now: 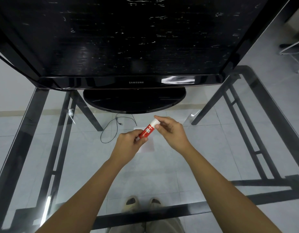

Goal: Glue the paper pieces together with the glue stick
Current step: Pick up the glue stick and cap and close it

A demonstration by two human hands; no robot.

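Left hand (128, 142) grip clenched round glue stick (146, 131) body; right hand (170, 129) grip pinching white cap (155, 122).

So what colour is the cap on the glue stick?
White cap on the red glue stick, seen in the head view.

Your glue stick (146, 131): red barrel, white lettering, white cap (155, 122). Your paper (149, 146): white, faintly pink. Worktop (256, 91): clear glass, black frame. Television (128, 39): glossy black, white scuff streaks, grey lettering. Floor (271, 52): pale grey tiles in a grid. Cable (110, 125): black. Your shoes (132, 201): dull tan.
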